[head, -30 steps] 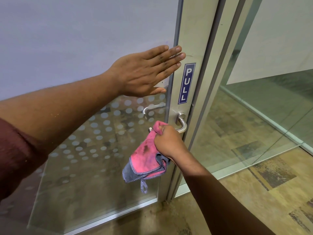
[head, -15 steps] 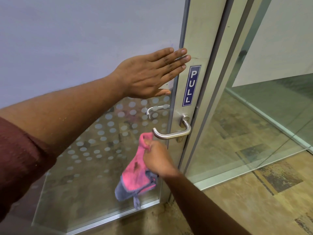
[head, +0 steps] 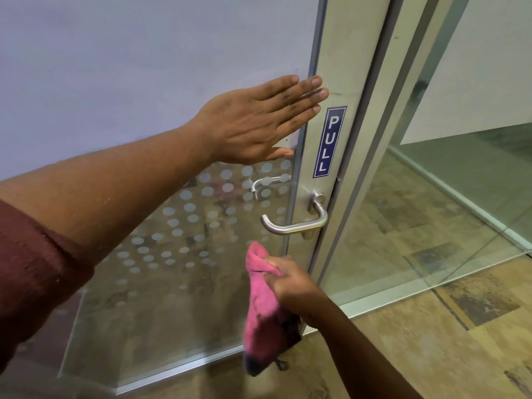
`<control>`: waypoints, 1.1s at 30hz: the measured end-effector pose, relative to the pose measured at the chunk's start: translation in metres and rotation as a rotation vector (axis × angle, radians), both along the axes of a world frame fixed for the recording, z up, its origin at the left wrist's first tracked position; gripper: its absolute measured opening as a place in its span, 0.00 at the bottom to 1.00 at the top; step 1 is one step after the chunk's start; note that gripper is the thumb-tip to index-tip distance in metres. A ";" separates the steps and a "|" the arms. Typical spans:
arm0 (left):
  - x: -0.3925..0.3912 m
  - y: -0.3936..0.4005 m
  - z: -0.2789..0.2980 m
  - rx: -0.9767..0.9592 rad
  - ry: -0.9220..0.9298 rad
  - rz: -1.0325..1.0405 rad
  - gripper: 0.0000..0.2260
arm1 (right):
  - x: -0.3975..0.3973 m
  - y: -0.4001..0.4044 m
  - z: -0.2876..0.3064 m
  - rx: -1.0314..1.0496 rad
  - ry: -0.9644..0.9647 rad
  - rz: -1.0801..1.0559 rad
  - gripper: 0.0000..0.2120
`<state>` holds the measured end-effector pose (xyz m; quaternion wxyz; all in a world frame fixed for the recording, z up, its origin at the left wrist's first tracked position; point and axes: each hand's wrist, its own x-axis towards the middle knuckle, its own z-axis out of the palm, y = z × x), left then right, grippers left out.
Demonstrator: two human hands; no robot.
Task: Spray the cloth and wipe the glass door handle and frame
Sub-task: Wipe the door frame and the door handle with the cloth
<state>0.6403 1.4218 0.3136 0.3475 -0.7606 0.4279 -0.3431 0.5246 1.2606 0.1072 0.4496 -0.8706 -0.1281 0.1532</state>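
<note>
Nearest the camera, a dark red sleeve [head: 34, 272] is seen on the left forearm at 8 o'clock.

Right hand [head: 290, 283], at 6 o'clock in frame, is closed in a pinch on the pink cloth [head: 263, 312]. One bunched corner stands up above the knuckles. The rest hangs down, grey edge at the bottom. Cloth is apart from the door, not in contact with metal or glass.

Key relation: the door handle [head: 293, 224] lies at 12 o'clock from the right-hand fingers, near but clear of them. Its long axis runs roughly horizontal, free end at 9 o'clock, pivot at 3 o'clock against the frame [head: 339, 67]. Right hand is judged the nearer hand, and the one carrying the cloth. A short upward reach would be needed, then strokes along the lever's length.

Left hand [head: 259, 125] is held open and flat, fingers straight and together, against the glass door [head: 129, 67]. Fingertips overlap the frame edge at 11 o'clock of the PULL sticker [head: 329, 142]. Nothing is gripped. The door is judged to be steadied by it.

Farther back, a second lever [head: 266, 184] is visible through the dotted glass.

No spray bottle or other container is in view. Cloth dampness cannot be told.
</note>
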 end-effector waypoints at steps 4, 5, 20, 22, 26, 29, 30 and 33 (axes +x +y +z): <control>0.000 0.000 0.000 0.011 0.000 0.016 0.35 | 0.001 -0.025 0.001 -0.306 -0.193 -0.082 0.15; 0.000 0.000 0.000 0.012 -0.002 0.016 0.35 | 0.000 -0.030 0.003 -0.361 -0.226 -0.077 0.16; 0.000 0.001 0.000 0.018 -0.034 0.008 0.34 | 0.006 -0.070 0.004 0.457 0.177 -0.460 0.05; 0.000 0.001 0.000 0.023 -0.038 0.011 0.34 | 0.007 -0.073 0.009 0.551 0.192 -0.513 0.03; 0.000 0.000 0.000 0.022 -0.036 0.010 0.34 | 0.012 -0.088 0.026 0.648 0.162 -0.563 0.09; 0.000 0.001 -0.001 0.023 -0.041 0.003 0.33 | 0.020 -0.094 0.040 0.691 0.113 -0.547 0.11; 0.001 0.001 -0.001 0.020 -0.044 0.000 0.33 | 0.023 -0.094 0.044 0.694 0.086 -0.551 0.11; 0.001 0.001 -0.001 0.020 -0.050 0.007 0.34 | 0.031 -0.085 0.048 0.735 0.024 -0.544 0.11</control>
